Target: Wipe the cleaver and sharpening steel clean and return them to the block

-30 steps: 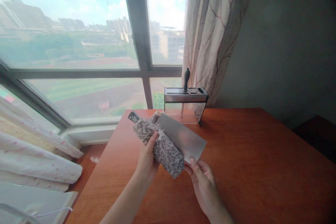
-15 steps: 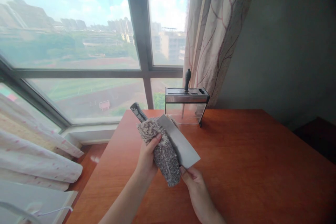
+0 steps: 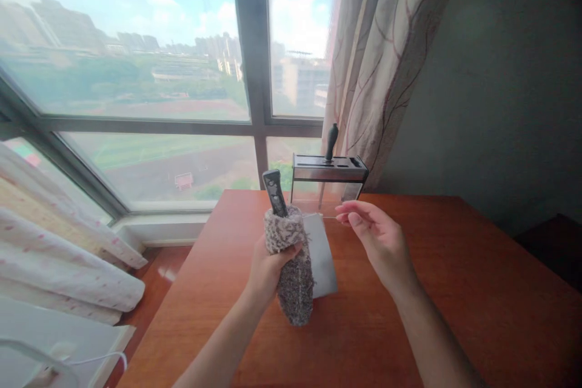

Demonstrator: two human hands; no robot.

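Both hands are up over the table. Your left hand grips the speckled cloth wrapped round the cleaver, blade just right of your fingers. Your right hand hovers beside it, fingers loosely open, holding nothing.

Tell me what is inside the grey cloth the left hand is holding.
A cleaver sits inside the grey cloth held by the left hand: its black handle sticks out above, part of the blade beside it. The rest is covered.
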